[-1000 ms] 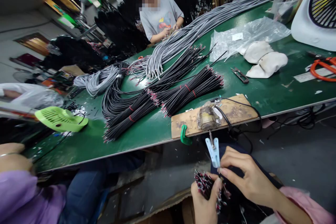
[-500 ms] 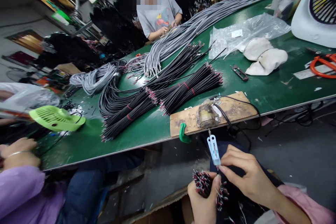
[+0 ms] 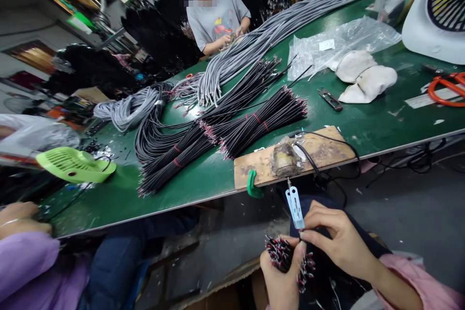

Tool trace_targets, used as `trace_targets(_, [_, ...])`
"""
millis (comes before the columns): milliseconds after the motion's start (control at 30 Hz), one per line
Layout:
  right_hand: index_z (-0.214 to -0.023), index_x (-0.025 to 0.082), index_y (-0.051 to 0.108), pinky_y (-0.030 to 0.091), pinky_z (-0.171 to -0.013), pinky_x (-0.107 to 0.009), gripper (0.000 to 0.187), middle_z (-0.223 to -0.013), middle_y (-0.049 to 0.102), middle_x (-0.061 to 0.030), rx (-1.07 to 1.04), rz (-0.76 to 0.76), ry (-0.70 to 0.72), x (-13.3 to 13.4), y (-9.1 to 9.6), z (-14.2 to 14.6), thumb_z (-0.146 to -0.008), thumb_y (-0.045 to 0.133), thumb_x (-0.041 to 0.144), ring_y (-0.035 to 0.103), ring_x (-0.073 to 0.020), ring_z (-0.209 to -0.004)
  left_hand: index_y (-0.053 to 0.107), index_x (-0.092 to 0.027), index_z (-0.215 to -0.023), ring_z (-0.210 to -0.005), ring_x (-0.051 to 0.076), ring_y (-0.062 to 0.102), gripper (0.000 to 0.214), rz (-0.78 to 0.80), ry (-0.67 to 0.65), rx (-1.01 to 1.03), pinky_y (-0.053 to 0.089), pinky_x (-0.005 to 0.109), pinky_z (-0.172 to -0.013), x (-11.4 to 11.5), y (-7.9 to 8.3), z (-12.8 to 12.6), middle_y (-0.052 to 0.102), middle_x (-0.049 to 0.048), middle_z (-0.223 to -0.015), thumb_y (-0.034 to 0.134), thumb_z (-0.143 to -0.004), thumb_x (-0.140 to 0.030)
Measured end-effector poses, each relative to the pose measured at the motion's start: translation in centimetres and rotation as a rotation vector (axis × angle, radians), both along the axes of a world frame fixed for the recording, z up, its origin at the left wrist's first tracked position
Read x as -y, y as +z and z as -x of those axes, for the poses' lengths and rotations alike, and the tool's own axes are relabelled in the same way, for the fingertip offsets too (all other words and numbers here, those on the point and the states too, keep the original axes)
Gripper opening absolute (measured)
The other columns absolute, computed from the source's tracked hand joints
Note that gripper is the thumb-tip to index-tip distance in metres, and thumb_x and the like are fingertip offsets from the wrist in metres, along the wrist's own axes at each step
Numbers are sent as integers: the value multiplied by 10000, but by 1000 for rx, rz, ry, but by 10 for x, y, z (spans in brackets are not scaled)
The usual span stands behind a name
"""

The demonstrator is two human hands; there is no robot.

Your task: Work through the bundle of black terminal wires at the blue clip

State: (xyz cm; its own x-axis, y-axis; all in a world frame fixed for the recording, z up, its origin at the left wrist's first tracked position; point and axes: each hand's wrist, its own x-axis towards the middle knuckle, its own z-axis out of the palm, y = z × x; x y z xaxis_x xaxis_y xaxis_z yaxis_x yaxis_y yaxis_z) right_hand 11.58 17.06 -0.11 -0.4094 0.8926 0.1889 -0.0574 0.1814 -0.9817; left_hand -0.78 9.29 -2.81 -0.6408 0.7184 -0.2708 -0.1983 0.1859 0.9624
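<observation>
Below the table's front edge, my left hand (image 3: 284,278) is wrapped round a bundle of black wires (image 3: 286,257) with red and white stripped ends pointing up. My right hand (image 3: 337,242) pinches something small at the top of that bundle, fingers pressed together; I cannot make out what it is. Just above my fingers hangs a light blue clip-like tool (image 3: 295,207), below a wooden board (image 3: 312,153) that is clamped to the table edge by a green clamp (image 3: 253,185). A lumpy brown block (image 3: 285,159) with a black cord sits on the board.
The green table (image 3: 203,181) carries bundles of black wires (image 3: 236,123), grey cables (image 3: 261,43), white gloves (image 3: 365,80), a plastic bag, small snips (image 3: 330,99), orange scissors (image 3: 445,88) and a white fan (image 3: 434,14). One person works at the far end; another person's purple sleeve (image 3: 27,266) is at left.
My hands and the wire bundle have stayed almost in place; the right fingers shifted slightly over the wire ends. The hand of the person at left drew back towards the left edge.
</observation>
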Motion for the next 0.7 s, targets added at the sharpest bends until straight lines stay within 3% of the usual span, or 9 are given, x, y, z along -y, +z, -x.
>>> trace_targets(100, [-768, 161, 651, 413, -711, -333, 147, -726, 619, -42, -10, -139, -77, 4, -1, 4, -891, 583, 117, 532, -180, -723, 636, -162, -721, -599, 210, 681, 338, -2, 4, 35, 496, 233, -462, 3, 0, -1, 684, 24, -628, 865, -600, -379])
trace_targets(167, [-799, 165, 651, 403, -732, -334, 143, -762, 610, -51, -63, -158, -52, 6, -4, 5, -899, 560, 117, 523, -187, -770, 627, -162, -732, -520, 170, 643, 329, -7, -8, 105, 483, 227, -451, 4, 1, -1, 666, 5, -602, 857, -624, -372])
trace_targets(233, [-785, 168, 649, 405, -719, -321, 124, -770, 596, -45, -192, 13, 61, 6, -8, 6, -894, 600, 200, 528, -184, -771, 621, -164, -724, -444, 126, 587, 334, -31, -49, 206, 463, 216, -430, 5, 4, 0, 662, -8, -618, 862, -619, -370])
trace_targets(333, [-742, 159, 634, 399, -613, -274, 251, -703, 565, -17, -404, 488, 262, 1, -12, 9, -811, 711, 388, 522, -154, -655, 640, -162, -665, -486, 116, 593, 291, -131, -147, 219, 476, 213, -476, 2, 8, 4, 673, -1, -670, 868, -616, -336])
trace_targets(400, [-734, 144, 639, 384, -589, -252, 321, -666, 555, -2, -449, 679, 250, -6, -10, 13, -738, 772, 437, 494, -132, -612, 677, -175, -649, -556, 136, 630, 212, -213, -196, 115, 507, 227, -554, -2, 12, 8, 671, -3, -661, 856, -641, -289])
trace_targets(533, [-674, 125, 647, 345, -568, -239, 470, -629, 525, 5, -393, 628, 102, -28, 7, 21, -742, 720, 584, 432, -114, -598, 738, -221, -648, -548, 133, 638, 104, -319, -278, -40, 505, 223, -574, -10, 25, 16, 681, -16, -623, 842, -650, -209])
trace_targets(700, [-669, 104, 672, 322, -522, -226, 527, -618, 562, -13, -399, 634, 179, -44, 24, 29, -720, 715, 627, 447, -102, -565, 764, -247, -653, -531, 125, 633, 87, -360, -299, -79, 486, 210, -550, -21, 37, 19, 698, -15, -618, 845, -644, -217])
